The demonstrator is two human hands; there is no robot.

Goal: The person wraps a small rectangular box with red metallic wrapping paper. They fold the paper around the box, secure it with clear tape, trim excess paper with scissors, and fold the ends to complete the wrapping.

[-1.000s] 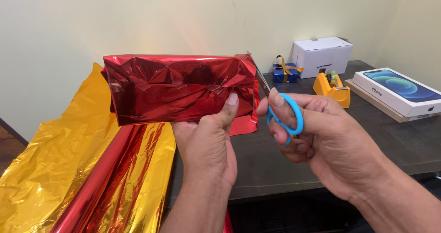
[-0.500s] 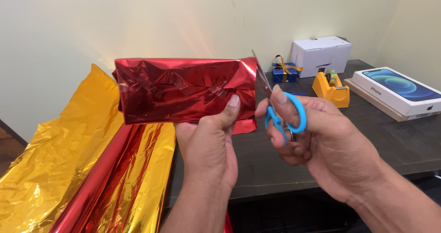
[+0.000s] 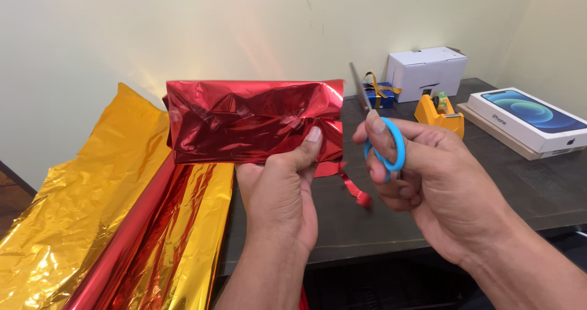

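1. Nearest to the camera, the left hand grips the red foil-wrapped box from below, with the thumb pressed on its front face near the right end. The box is held in the air above the near edge of the dark table, long side level. For a clean trim, I think the hold should be firm but not crush the foil.
2. The right hand is closed around the blue handles of the scissors, just right of the box. The blades point up and away, apart from the foil. I judge it better to keep the blades close along the box end when cutting, so no ragged edge remains.
3. A thin red foil strip hangs below the right end of the box, above the table. It could catch the blades, so it should be kept away from them.
4. At the left, gold foil sheets and a red roll lie beside the hands.
5. Farther, on the right, stand a yellow tape dispenser, a flat white box with a blue picture, a white carton and a small blue gift with gold ribbon.
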